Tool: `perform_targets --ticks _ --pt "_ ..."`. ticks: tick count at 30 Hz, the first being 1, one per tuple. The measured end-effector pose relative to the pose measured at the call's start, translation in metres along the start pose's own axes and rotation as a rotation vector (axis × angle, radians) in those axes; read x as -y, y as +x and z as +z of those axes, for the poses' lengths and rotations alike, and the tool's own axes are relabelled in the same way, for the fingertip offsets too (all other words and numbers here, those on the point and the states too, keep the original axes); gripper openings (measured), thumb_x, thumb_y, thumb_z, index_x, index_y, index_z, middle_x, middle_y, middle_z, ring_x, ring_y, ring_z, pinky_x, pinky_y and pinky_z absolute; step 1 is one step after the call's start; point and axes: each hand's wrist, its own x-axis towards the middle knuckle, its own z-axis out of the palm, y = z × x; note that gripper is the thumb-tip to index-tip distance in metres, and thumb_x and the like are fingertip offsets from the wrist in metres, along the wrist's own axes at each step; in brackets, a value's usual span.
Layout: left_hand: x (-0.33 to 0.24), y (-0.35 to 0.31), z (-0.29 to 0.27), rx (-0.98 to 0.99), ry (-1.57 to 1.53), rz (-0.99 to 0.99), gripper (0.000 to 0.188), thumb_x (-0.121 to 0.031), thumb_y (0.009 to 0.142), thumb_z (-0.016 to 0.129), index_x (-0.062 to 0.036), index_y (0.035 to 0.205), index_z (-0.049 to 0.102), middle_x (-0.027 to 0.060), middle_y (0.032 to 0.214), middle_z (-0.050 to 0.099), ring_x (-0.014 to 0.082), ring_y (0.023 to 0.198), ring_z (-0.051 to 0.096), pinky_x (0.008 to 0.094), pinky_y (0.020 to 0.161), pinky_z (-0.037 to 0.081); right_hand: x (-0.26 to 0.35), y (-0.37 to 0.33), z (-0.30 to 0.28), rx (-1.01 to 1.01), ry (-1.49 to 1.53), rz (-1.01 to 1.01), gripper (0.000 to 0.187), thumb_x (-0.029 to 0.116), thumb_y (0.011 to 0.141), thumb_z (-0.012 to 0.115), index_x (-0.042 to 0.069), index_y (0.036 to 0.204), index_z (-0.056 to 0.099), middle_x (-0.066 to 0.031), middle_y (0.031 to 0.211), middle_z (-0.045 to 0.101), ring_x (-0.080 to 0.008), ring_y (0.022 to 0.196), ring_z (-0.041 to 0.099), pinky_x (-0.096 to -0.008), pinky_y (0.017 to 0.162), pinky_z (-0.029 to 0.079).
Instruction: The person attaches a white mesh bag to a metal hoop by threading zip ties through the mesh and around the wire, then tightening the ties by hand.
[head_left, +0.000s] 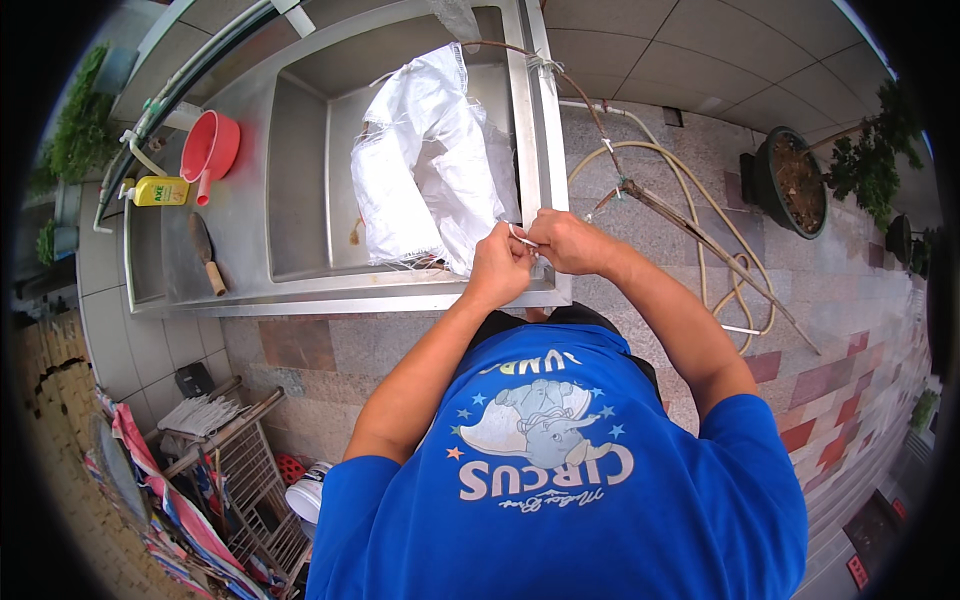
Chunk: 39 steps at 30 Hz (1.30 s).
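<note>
Over the near right corner of the steel sink, my left hand (pixel 503 265) and my right hand (pixel 565 243) meet with fingers pinched. Between them runs a thin white strip (pixel 519 237), like a cord or a strand of sack, and both hands grip it. Just left of my hands, a white woven sack (pixel 400 185) with frayed edges lies crumpled in the basin and gapes open. A thin bent branch (pixel 592 108) curves from the sack's far edge over the sink rim. White ties are knotted round it there.
The steel sink (pixel 330 300) holds a red dipper (pixel 212 145), a yellow soap bottle (pixel 158 191) and a wooden-handled knife (pixel 207 255) on its left ledge. Right of it, a beige hose (pixel 690 190) and long sticks (pixel 715 250) cross the floor near a potted plant (pixel 797 185).
</note>
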Motion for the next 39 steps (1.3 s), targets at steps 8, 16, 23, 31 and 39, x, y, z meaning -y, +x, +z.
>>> perform_targets --ticks 8,16,23,31,39 --pt "0.019 0.012 -0.005 0.091 -0.16 -0.103 0.022 0.002 0.089 0.061 0.0104 0.109 0.066 0.0132 0.08 0.074 0.0161 0.068 0.067 0.0303 0.066 0.053 -0.007 -0.011 0.011 -0.138 -0.28 -0.247 0.031 0.003 0.076 0.069 0.001 0.107 0.071 -0.0127 0.086 0.063 -0.0315 0.088 0.061 -0.0424 0.077 0.055" --pt "0.004 0.035 -0.018 0.359 -0.105 -0.273 0.019 -0.001 0.091 0.065 0.0081 0.106 0.073 0.0095 0.085 0.073 0.0104 0.071 0.063 0.0257 0.064 0.05 -0.011 -0.018 0.036 -0.544 -0.064 -0.171 0.016 -0.002 0.075 0.072 0.003 0.089 0.069 -0.0108 0.083 0.061 -0.0318 0.08 0.063 -0.0415 0.069 0.054" --pt "0.008 0.038 -0.021 0.357 -0.329 -0.444 0.01 0.001 0.092 0.068 0.0053 0.1 0.073 0.008 0.081 0.071 0.0121 0.067 0.065 0.0248 0.06 0.055 -0.009 -0.02 0.036 -0.546 0.254 0.125 0.015 -0.002 0.075 0.076 0.003 0.088 0.071 -0.009 0.081 0.065 -0.0235 0.07 0.066 -0.0361 0.061 0.052" --pt "-0.009 0.01 -0.005 0.155 0.272 -0.012 0.021 -0.013 0.091 0.069 0.0082 0.092 0.067 0.0227 0.081 0.071 0.032 0.069 0.07 0.0424 0.068 0.057 -0.028 -0.019 0.036 -0.35 1.068 0.27 0.007 -0.009 0.085 0.073 -0.002 0.089 0.072 -0.0062 0.088 0.071 -0.0133 0.075 0.067 -0.0294 0.068 0.057" --pt "-0.036 -0.004 -0.006 0.183 0.595 -0.113 0.026 -0.015 0.086 0.061 0.0093 0.087 0.071 0.0349 0.088 0.069 0.0514 0.088 0.069 0.055 0.085 0.056 -0.014 -0.005 0.03 -0.307 0.859 0.824 0.006 -0.001 0.08 0.075 -0.003 0.085 0.075 -0.0117 0.074 0.072 -0.0212 0.068 0.07 -0.0358 0.066 0.057"
